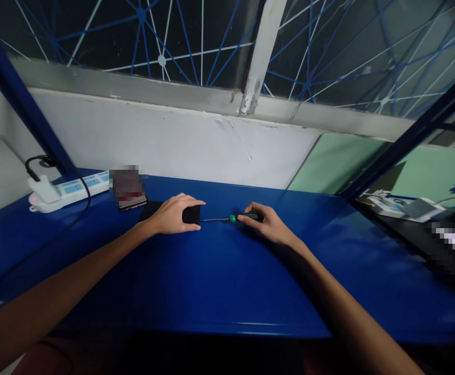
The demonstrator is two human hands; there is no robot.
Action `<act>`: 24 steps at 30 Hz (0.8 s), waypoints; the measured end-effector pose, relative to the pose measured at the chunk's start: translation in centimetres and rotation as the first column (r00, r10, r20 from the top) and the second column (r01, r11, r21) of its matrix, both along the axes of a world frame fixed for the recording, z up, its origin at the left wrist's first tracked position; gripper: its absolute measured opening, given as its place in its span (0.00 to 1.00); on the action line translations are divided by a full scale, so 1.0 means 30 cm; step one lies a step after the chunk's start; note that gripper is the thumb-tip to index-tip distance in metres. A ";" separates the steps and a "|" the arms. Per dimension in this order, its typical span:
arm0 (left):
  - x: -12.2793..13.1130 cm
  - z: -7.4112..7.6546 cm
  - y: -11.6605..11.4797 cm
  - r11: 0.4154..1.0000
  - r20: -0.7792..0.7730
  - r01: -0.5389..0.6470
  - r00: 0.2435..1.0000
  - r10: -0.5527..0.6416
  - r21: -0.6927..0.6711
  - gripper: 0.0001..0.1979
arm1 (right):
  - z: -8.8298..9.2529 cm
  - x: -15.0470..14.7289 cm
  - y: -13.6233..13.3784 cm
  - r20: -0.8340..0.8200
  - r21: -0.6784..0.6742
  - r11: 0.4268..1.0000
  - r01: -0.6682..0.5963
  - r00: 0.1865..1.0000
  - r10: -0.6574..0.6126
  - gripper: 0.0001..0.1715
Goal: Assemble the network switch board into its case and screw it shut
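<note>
On the blue tabletop lies a flat black rectangular object (191, 214), its exact kind unclear. My left hand (172, 213) grips it from above, thumb along the near edge and fingers along the far one. A screwdriver (232, 218) with a green and black handle is held in my right hand (264, 221), thumb and fingers closed around the handle. Its thin metal shaft points left, and the tip meets the right end of the black object. Whether the tip sits inside that end I cannot make out.
A white power strip (82, 184) with a plugged-in adapter (44, 188) stands at the back left, its black cable (79, 216) looping over the blue table (211, 281). Beside it is a partly blurred phone-like device (131, 200). Grey and white items (422, 209) lie on a dark surface at right.
</note>
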State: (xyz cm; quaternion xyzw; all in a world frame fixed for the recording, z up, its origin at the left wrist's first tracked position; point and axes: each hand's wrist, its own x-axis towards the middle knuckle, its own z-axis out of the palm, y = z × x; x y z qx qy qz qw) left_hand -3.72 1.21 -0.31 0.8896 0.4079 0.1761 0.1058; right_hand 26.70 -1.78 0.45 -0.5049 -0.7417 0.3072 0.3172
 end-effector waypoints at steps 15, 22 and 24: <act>0.001 -0.001 -0.002 0.999 -0.014 -0.009 1.000 0.009 0.032 0.32 | -0.015 -0.002 0.001 -0.001 0.041 0.999 -0.031 1.000 0.031 0.19; 0.001 0.003 0.003 1.000 0.006 -0.012 1.000 0.012 -0.005 0.33 | -0.005 -0.002 0.005 0.070 0.116 0.993 -0.001 0.997 -0.007 0.19; 0.002 0.005 0.002 1.000 0.006 -0.017 1.000 0.017 -0.009 0.33 | 0.001 -0.003 0.003 0.089 0.138 0.990 -0.002 0.996 -0.010 0.19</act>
